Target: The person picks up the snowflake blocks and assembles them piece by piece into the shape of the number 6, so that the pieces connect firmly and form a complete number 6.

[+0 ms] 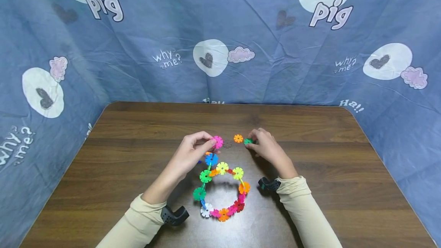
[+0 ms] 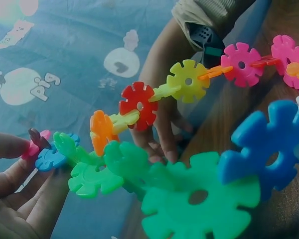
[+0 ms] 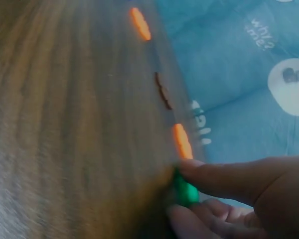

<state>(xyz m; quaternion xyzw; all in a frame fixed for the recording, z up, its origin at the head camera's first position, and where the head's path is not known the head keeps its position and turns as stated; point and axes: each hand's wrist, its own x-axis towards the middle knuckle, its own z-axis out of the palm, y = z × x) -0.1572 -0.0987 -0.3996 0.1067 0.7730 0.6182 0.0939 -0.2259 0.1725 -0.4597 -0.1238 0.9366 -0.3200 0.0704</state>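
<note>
My left hand [image 1: 187,152] pinches a pink snowflake disc [image 1: 218,142] between thumb and fingers. That disc sits at the raised end of a chain, above a brown disc [image 2: 36,138] and a blue disc [image 1: 211,159]. Below it, a ring of linked snowflake discs [image 1: 199,193] in green, yellow, orange, red, pink and white curves over the table. To the right, my right hand [image 1: 270,151] grips a loose green disc [image 1: 247,141] by its edge, seen between thumb and fingers in the right wrist view [image 3: 186,191].
An orange disc [image 1: 238,138] and a dark brown disc [image 1: 227,144] lie flat between the hands. Another orange disc [image 1: 208,153] and a blue one [image 1: 199,161] show partly behind the left hand. A printed blue cloth [image 1: 268,75] hangs behind the wooden table [image 1: 330,156].
</note>
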